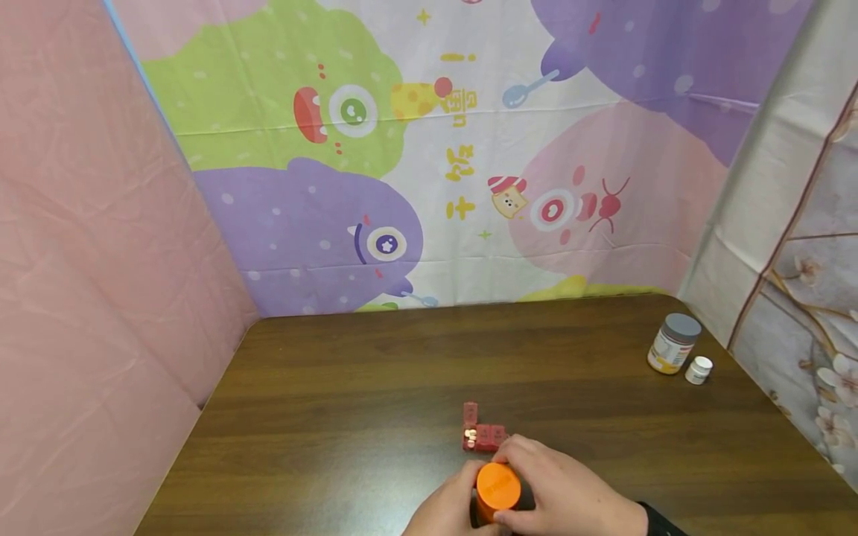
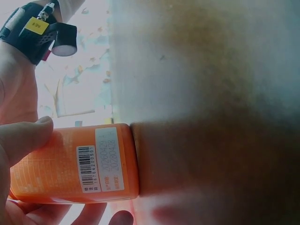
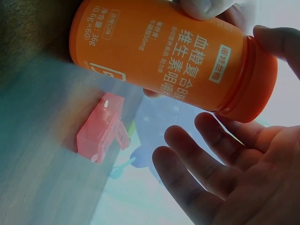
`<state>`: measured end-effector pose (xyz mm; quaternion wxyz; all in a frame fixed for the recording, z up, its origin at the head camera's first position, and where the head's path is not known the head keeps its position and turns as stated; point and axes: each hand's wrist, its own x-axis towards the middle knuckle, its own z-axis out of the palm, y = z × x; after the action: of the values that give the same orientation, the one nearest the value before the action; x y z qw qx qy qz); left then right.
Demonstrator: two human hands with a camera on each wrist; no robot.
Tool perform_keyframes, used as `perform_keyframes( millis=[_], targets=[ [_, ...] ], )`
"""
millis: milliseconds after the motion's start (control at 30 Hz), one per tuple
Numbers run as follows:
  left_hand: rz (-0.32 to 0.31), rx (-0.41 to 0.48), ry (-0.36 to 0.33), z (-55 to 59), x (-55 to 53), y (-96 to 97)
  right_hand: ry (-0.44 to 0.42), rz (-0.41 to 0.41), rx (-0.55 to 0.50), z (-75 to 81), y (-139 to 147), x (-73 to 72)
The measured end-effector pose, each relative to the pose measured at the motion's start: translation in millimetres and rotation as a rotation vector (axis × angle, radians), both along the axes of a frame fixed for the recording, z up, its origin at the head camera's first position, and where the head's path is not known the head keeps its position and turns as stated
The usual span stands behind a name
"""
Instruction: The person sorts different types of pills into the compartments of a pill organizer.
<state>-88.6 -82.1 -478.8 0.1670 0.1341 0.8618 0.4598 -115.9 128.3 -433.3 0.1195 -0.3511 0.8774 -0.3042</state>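
Observation:
An orange supplement bottle (image 3: 154,51) with printed labels stands at the near edge of the head view, its orange cap (image 1: 498,485) facing up. My left hand (image 1: 445,508) grips the bottle's body, with the thumb lying along its side in the left wrist view. Thumb and forefinger of my right hand (image 1: 570,487) pinch the cap's rim, while the other fingers are spread away from the bottle. Just beyond the hands sits a small red pill box (image 1: 484,439). Its left compartment has the lid raised and holds several pale tablets; the neighbouring lids are down.
Toward the table's right edge stand a jar with a grey lid (image 1: 673,344) and a small white bottle (image 1: 699,370). The brown wooden table (image 1: 335,387) meets a cartoon-print curtain (image 1: 462,260) at the back. Pink fabric (image 1: 100,298) hangs on the left.

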Motion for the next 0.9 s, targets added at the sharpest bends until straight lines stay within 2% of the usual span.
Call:
perform_keyframes(
  millis=[233,467,633,800,900],
  targets=[
    [0.000,0.003,0.003,-1.9,-0.8,0.8,0.032,-0.001,0.020,2.1,-0.9,1.0],
    [0.002,0.005,0.015,-2.6,-1.4,2.5,-0.032,-0.053,0.047,1.7,-1.2,-0.2],
    [-0.021,-0.023,0.034,2.5,-2.2,1.7,-0.043,-0.071,0.039,2.3,-1.7,0.1],
    [-0.062,-0.143,0.100,11.2,-2.1,-4.5,-0.055,-0.087,-0.024,4.4,3.1,2.9],
    [-0.066,-0.299,0.213,15.4,-0.3,-9.2,-0.004,-0.118,-0.051,7.5,10.5,2.5]
  ],
)
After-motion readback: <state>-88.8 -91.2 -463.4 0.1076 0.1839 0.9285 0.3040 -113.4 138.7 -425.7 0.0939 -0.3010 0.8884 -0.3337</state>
